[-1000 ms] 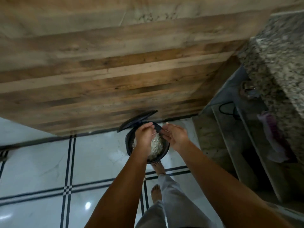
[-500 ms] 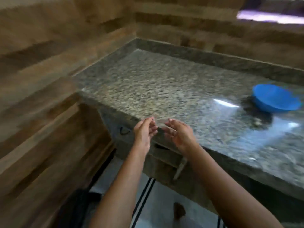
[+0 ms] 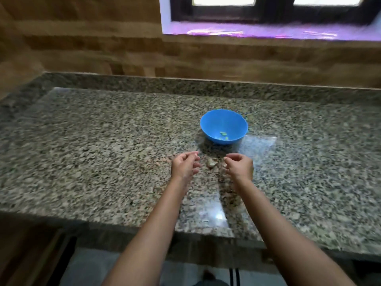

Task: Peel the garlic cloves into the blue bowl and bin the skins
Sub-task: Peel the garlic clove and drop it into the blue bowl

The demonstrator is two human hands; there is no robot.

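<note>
On the speckled granite counter [image 3: 103, 162], a little past the middle of the view toward 1 o'clock, stands the blue bowl [image 3: 212, 124], upright and open, with a few small pale pieces [image 3: 223, 133] lying in its bottom; they are too small and blurred to tell whether they are whole cloves. From the bowl, at about 6 o'clock and near it, a small pale lump [image 3: 212, 163] lies on the stone, and the blur does not let one say whether it is a clove or skin. The left hand [image 3: 184, 166] hangs at 9 o'clock of that lump and the right hand [image 3: 240, 165] at 3 o'clock, both just beside it and apart from each other, neither touching the bowl. Each hand is relaxed, its fingers loosely curled with thumb and forefinger tips drawn near each other, and nothing can be seen held in either. Both bare forearms reach in from 6 o'clock across the counter's near edge. A low granite upstand [image 3: 144, 83] runs along the far side of the counter at 12 o'clock, with a wood-patterned wall [image 3: 82, 48] above it and a dark-framed window [image 3: 268, 11] at 1 o'clock. Below the counter edge, at 6 o'clock, a strip of pale tiled floor [image 3: 92, 269] shows.
</note>
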